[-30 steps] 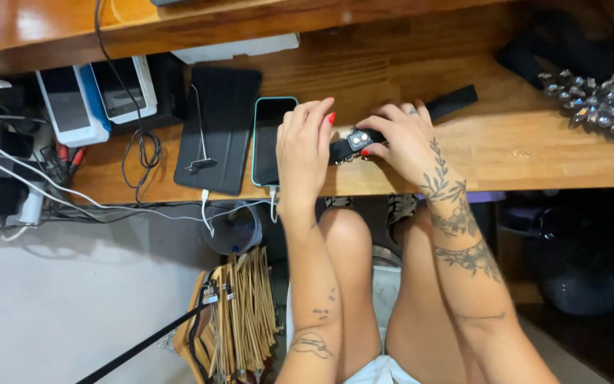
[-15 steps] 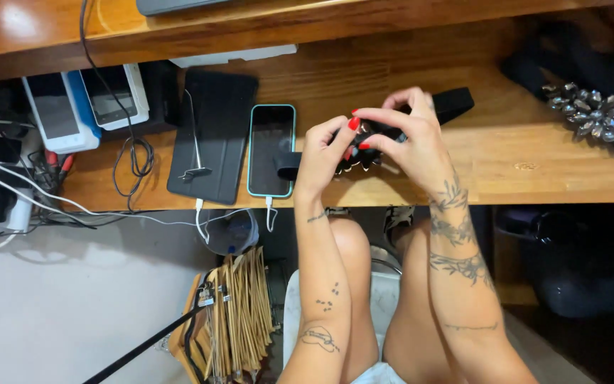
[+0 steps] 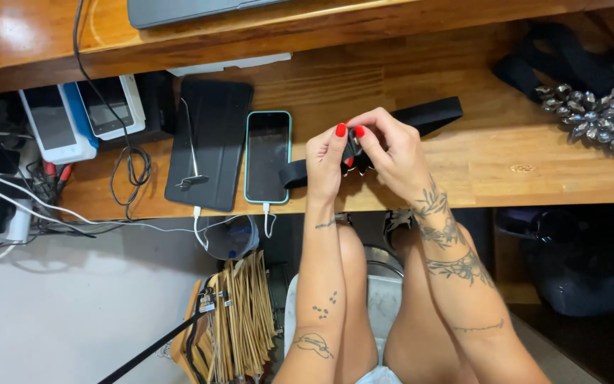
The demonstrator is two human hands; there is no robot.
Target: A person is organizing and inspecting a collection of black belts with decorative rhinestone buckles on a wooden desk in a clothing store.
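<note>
Nearest you, at the bottom of the frame, a bundle of wooden hangers (image 3: pixel 239 320) sits beside your knees; anything small that slips from your grip could fall off the desk (image 3: pixel 534 163) edge and land among them.

At frame centre, both your hands are closed on a small black buckle (image 3: pixel 354 151) threaded on a black strap (image 3: pixel 428 114). Your left hand (image 3: pixel 327 160) pinches it from the left with thumb and forefinger, and your right hand (image 3: pixel 392 153) curls over it from the right, fingers bent. The buckle is held just above the desk near its front edge, the strap running out both ways: one end toward the upper right, the other left under your wrist. I cannot tell how the buckle's parts sit, since your fingers cover most of it.

That left strap end (image 3: pixel 294 173) lies touching the teal-cased phone (image 3: pixel 267 156), which rests at the desk's front edge with a white cable (image 3: pixel 267 217) plugged in and hanging. A sharp tug on the strap could, I judge, nudge the phone or snag that cable.

Just beyond, a black tablet case (image 3: pixel 207 142) carries another thin cable, and tangled cords (image 3: pixel 44 206) crowd the left. At the far right, a jewelled piece (image 3: pixel 598 114) lies well apart.
</note>
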